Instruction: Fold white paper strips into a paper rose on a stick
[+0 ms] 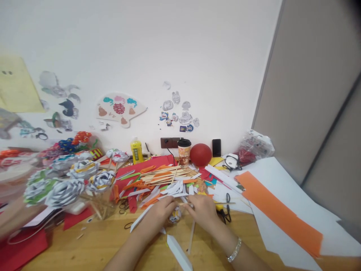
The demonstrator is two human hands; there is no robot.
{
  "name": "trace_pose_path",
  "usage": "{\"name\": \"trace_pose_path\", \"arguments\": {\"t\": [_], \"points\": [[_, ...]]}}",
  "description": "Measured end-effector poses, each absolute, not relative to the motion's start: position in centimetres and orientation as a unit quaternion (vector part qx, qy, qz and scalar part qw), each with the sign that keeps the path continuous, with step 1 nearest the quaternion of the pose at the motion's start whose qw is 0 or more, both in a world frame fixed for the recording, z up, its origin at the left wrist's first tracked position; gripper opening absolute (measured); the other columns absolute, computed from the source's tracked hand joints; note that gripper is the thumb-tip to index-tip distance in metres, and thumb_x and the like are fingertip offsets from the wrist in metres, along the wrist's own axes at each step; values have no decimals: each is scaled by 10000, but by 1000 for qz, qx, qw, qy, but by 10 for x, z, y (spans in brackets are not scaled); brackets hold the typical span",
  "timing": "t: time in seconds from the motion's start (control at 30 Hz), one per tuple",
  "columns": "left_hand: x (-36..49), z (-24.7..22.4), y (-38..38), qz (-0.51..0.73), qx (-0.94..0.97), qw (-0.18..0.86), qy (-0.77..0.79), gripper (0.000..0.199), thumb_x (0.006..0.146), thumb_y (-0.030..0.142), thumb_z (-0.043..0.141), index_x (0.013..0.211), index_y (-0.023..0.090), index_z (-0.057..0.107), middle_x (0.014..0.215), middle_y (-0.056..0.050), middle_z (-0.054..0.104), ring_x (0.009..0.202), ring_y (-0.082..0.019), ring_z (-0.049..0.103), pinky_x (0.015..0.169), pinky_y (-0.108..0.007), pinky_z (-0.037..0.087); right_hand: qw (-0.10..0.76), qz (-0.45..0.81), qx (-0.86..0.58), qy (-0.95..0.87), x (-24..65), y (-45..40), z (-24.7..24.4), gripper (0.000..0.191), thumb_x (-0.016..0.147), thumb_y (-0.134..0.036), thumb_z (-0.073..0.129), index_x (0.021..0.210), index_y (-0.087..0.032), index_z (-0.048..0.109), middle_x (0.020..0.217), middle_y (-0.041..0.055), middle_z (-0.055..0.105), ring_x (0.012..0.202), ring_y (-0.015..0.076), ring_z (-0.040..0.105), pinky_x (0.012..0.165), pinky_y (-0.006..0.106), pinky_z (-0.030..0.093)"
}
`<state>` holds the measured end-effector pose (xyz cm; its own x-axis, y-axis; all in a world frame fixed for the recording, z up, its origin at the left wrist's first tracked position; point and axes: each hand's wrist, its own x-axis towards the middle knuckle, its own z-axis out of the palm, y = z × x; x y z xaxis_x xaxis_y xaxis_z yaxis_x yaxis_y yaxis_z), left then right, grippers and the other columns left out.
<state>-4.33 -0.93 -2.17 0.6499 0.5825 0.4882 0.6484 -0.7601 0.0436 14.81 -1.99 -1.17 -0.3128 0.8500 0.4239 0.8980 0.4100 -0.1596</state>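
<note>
My left hand (pixel 160 211) curls its fingers around a small paper flower (pixel 175 215) rolled from white, dark and yellow paper, partly hidden under the fingers. My right hand (pixel 203 210), with a bracelet at the wrist, is closed on a thin wooden stick (pixel 227 203) that pokes out to the right. Whether the stick joins the flower is hidden between the fingers. Just beyond my fingertips lie white paper strips (pixel 177 187) and orange strips (pixel 150 199). A folded white strip (pixel 179 253) rests on the table nearer to me.
Wooden sticks (pixel 163 175) are heaped behind my hands. Finished paper flowers (pixel 66 192) stand at left, near another person's blurred arm (pixel 17 218). Along the wall are a yellow bottle (pixel 137 150), a lidded cup (pixel 184 153) and a red balloon (pixel 200 154). Orange paper (pixel 282 214) lies right.
</note>
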Motion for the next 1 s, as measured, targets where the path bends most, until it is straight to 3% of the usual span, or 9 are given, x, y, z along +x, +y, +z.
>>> {"name": "trace_pose_path", "arguments": {"t": [0.37,0.6,0.77,1.0], "points": [[-43,-20,-9,-244,-907,25,-343,257,720,68,486,933,197,552,866,-45,563,790,-171,530,698,-265,438,204,-78,-547,-808,146,-22,-10,221,851,-336,468,757,-202,616,721,17,672,639,143,595,516,225,259],[-43,-29,-3,-239,-901,40,-360,196,723,10,459,771,178,548,775,-23,539,710,-151,496,646,-238,405,193,-92,-543,-812,145,-22,-10,267,852,-379,464,734,-199,620,683,34,662,612,153,587,513,226,261],[-43,-31,-3,-270,-894,51,-354,217,792,31,392,740,178,544,742,-19,529,671,-139,478,616,-236,387,218,-82,-540,-809,145,-22,-13,235,834,-389,503,745,-199,609,704,27,654,651,154,579,539,224,279],[-42,-25,-7,-223,-905,69,-356,170,739,31,442,755,182,518,768,-23,536,694,-152,491,628,-244,411,204,-109,-527,-818,144,-22,-15,260,863,-373,460,763,-183,606,680,47,650,629,165,582,529,232,283]]}}
